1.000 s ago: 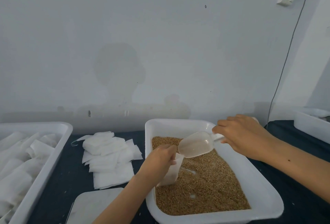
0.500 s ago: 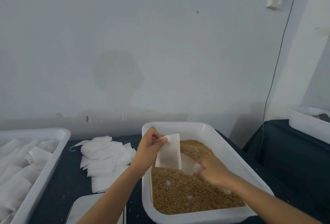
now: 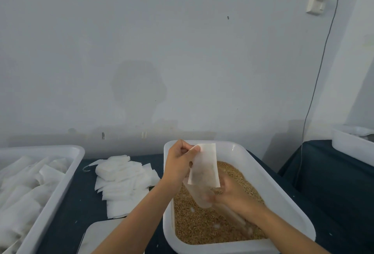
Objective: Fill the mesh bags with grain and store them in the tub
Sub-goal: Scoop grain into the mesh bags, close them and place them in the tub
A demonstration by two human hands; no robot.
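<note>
A white mesh bag (image 3: 204, 165) is being pinched at its top left corner by the left hand (image 3: 179, 164), thumb and fingertips curled onto the edge, and it's being held upright over the far part of the grain bin (image 3: 283, 197). That bin is being filled most of the way by loose brown grain (image 3: 202, 227), pretty evenly spread.

The right hand (image 3: 232, 195) is being kept low over the grain, just below the bag, and a clear plastic scoop (image 3: 199, 196) is being held in it with its mouth right under the bag. That hand is blurred, so how the fingers are lying around the handle honestly can't be told.

Off to the left, a pile of flat empty bags (image 3: 123, 181) is being kept on the dark table (image 3: 66, 225), between the two containers. At the far left, a big white tub (image 3: 60, 191) is being stacked with filled bags (image 3: 22, 195), lying on their sides. Another white tub (image 3: 352, 144) is being cut off at the right edge, contents unclear. A flat white lid-like thing (image 3: 99, 235) is sitting near the bottom edge.
</note>
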